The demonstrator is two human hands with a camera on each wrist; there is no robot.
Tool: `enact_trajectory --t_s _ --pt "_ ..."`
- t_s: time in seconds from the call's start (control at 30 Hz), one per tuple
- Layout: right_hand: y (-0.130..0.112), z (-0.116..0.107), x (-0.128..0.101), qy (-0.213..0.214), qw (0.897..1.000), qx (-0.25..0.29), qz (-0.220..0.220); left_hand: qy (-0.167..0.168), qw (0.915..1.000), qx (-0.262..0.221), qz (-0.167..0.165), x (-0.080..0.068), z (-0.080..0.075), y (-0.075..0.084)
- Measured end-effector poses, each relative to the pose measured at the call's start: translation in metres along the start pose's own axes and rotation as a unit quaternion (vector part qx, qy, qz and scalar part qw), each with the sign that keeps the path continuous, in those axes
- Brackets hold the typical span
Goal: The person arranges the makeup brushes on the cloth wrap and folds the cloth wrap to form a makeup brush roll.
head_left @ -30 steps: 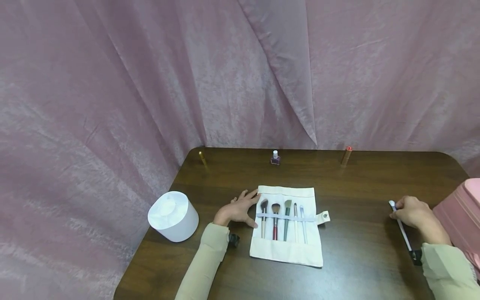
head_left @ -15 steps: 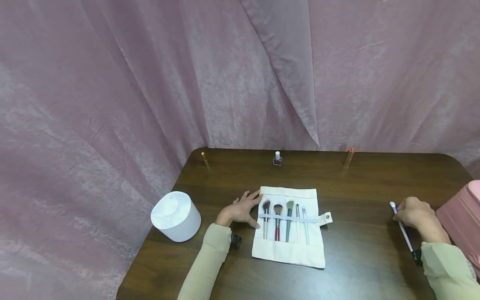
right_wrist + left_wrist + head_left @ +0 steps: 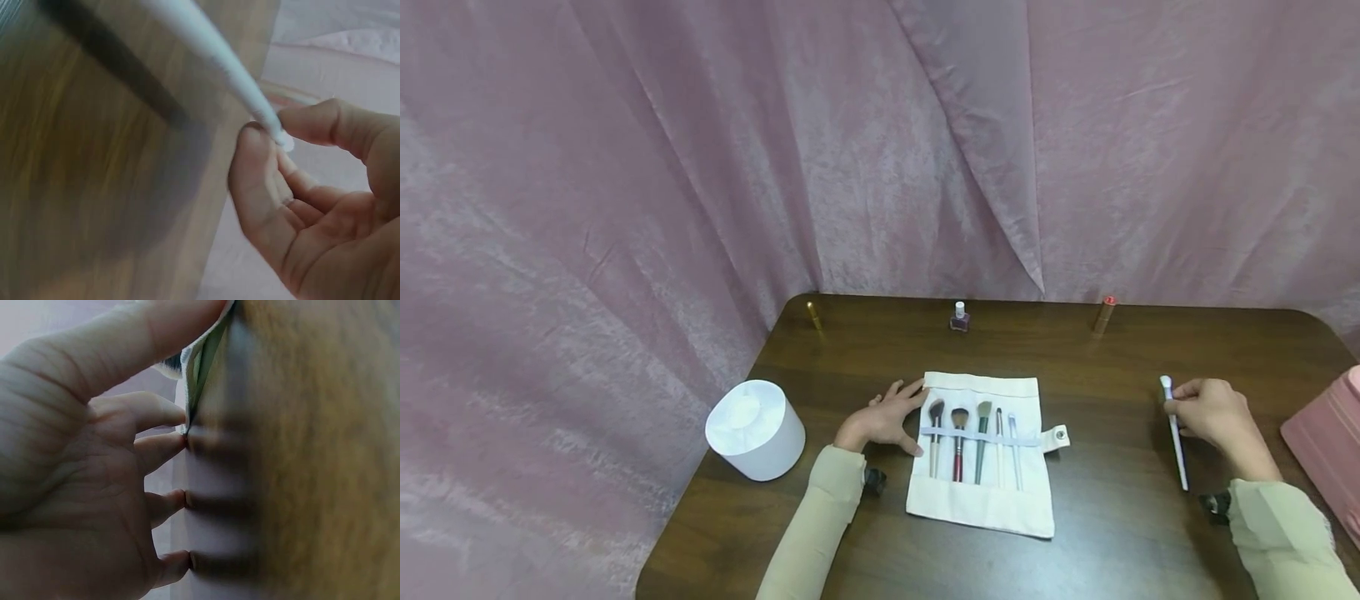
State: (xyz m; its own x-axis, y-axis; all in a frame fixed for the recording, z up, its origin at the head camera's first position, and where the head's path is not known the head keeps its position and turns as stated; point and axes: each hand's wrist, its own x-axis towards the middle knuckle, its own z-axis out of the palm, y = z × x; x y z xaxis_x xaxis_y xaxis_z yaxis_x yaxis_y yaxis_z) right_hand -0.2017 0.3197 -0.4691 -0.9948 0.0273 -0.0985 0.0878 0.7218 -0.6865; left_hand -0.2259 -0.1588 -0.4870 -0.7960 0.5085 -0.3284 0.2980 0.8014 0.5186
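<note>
Left hand (image 3: pixel 891 421): fingers spread, nothing grasped, touching the left border of the cloth brush roll (image 3: pixel 977 508), which lies well in from the edges of the table (image 3: pixel 1120 533). Roll judged soft and light; steady it by a border. Right hand (image 3: pixel 1213 412): pinching the white brush (image 3: pixel 1177 454) near its head, toward the table's right edge. Brush judged light, stiff, smooth; best held by the handle.

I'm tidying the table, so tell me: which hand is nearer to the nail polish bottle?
Left. The left hand is at the left edge of the brush roll, nearside and left of the nail polish bottle; the right hand, pinching a brush, is well off to its right.
</note>
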Motion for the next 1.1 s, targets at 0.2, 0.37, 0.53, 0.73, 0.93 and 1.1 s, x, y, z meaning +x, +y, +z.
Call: enact_trajectory --t_s 0.2,0.37,0.53,0.73,0.93,1.1 --pt "-0.013 0.014 0.004 0.024 0.995 0.097 -0.007 -0.001 1.0000 0.007 -0.003 0.001 0.000 0.000" --pt "-0.023 0.021 0.007 0.037 0.989 0.144 -0.013 0.002 1.0000 0.002 -0.002 0.001 0.000 0.000" --pt "-0.031 0.025 0.007 0.037 0.975 0.217 -0.017 0.003 1.0000 0.006 0.000 0.002 0.001 -0.001" --pt "-0.034 0.030 0.007 0.044 0.958 0.284 -0.011 0.003 1.0000 0.009 0.002 0.004 0.002 -0.002" --pt "-0.041 0.037 0.008 0.049 0.938 0.344 0.001 0.006 1.0000 0.006 -0.004 0.005 0.003 0.000" --pt "-0.056 0.041 0.012 0.060 0.918 0.393 0.016 0.008 0.9999 0.009 -0.005 0.005 0.003 -0.001"
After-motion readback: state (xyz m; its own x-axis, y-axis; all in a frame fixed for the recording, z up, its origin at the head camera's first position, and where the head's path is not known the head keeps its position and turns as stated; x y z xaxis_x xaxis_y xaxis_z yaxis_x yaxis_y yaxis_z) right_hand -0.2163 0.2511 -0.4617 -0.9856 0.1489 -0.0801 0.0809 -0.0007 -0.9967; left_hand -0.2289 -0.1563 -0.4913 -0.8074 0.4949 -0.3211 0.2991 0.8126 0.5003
